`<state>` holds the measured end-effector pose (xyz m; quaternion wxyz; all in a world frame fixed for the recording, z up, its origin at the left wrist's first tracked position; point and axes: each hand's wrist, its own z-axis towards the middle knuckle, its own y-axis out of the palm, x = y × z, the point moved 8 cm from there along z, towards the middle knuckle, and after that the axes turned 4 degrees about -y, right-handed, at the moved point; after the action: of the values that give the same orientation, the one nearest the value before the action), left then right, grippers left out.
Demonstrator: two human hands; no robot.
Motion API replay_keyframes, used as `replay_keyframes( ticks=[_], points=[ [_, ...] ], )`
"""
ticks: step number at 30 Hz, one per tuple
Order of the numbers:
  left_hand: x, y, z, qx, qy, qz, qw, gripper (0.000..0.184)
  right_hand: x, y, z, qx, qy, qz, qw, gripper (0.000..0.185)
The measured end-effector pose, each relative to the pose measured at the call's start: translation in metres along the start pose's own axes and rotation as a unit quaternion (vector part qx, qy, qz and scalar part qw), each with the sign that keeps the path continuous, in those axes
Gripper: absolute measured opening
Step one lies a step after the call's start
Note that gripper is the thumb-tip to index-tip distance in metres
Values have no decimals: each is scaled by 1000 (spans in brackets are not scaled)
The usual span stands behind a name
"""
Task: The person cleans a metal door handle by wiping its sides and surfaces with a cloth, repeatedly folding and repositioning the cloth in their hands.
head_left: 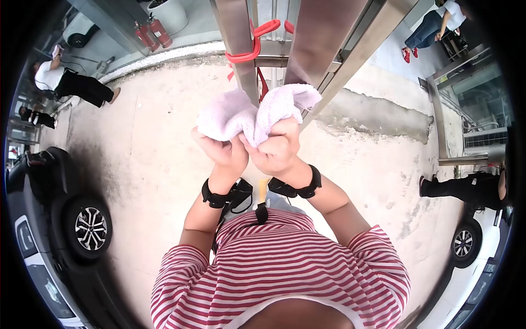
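A pale lilac cloth (233, 112) is bunched between my two hands, its upper parts spreading out above the fingers. My left hand (222, 149) grips the cloth's lower left side with curled fingers. Close beside it, my right hand (276, 148) is closed round the lower right side, and a loose end hangs out to the upper right. The fingertips are partly hidden by the folds. Just beyond the cloth stands a metal door frame (315, 41), with a red strap (244, 56) tied round one of its bars. Whether the cloth touches the metal I cannot tell.
A dark car (55, 219) stands at the left and a white car (476, 263) at the lower right. People are at the upper left (71, 82), upper right (438, 27) and right (471, 189). Red fire extinguishers (159, 32) stand behind glass. Pale concrete ground (148, 164) lies around me.
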<state>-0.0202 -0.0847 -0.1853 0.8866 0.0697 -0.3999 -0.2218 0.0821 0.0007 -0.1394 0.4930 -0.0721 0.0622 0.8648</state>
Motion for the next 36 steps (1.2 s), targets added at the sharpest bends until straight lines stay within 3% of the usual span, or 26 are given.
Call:
replay_keyframes(
  ticks=[3, 7, 13, 15, 16, 20, 23, 25, 29, 31, 33, 35, 36],
  points=[
    [-42, 0, 35, -37, -122, 13, 992, 22, 31, 34, -19, 45, 54, -63, 996, 30],
    [-85, 22, 54, -173, -127, 56, 975, 18, 74, 45, -31, 117, 105, -134, 978, 29],
    [-118, 16, 43, -179, -184, -8, 967, 19, 82, 55, -56, 73, 7, -246, 967, 25],
    [-139, 9, 26, -211, -207, 40, 954, 17, 100, 50, -107, 96, 52, -239, 965, 24],
    [-151, 4, 13, -227, -222, 52, 947, 17, 105, 50, -125, 56, 72, -248, 965, 25],
    [-200, -21, -47, -330, -288, 137, 889, 16, 113, 41, -206, -55, 311, -243, 917, 19],
    [-243, -49, -94, -387, -328, 181, 843, 13, 89, 45, -242, -176, 303, -295, 889, 17],
    [-250, -50, -103, -390, -334, 162, 843, 11, 79, 38, -234, -143, 313, -294, 892, 18],
    [-162, -15, -36, -325, -295, 81, 895, 18, 56, 32, -160, -61, 240, -278, 928, 23],
    [-121, 9, -4, -318, -266, -48, 909, 18, 28, 26, -101, 10, 115, -314, 942, 30],
    [-82, 31, 22, -329, -200, -88, 919, 19, 7, 18, -59, 36, 37, -333, 941, 28],
    [-52, 54, 34, -313, -175, -119, 926, 20, 7, 5, -37, 89, -10, -338, 937, 21],
    [-46, 63, 35, -311, -180, -124, 925, 21, 20, -2, -33, 113, 13, -322, 940, 21]
  ],
)
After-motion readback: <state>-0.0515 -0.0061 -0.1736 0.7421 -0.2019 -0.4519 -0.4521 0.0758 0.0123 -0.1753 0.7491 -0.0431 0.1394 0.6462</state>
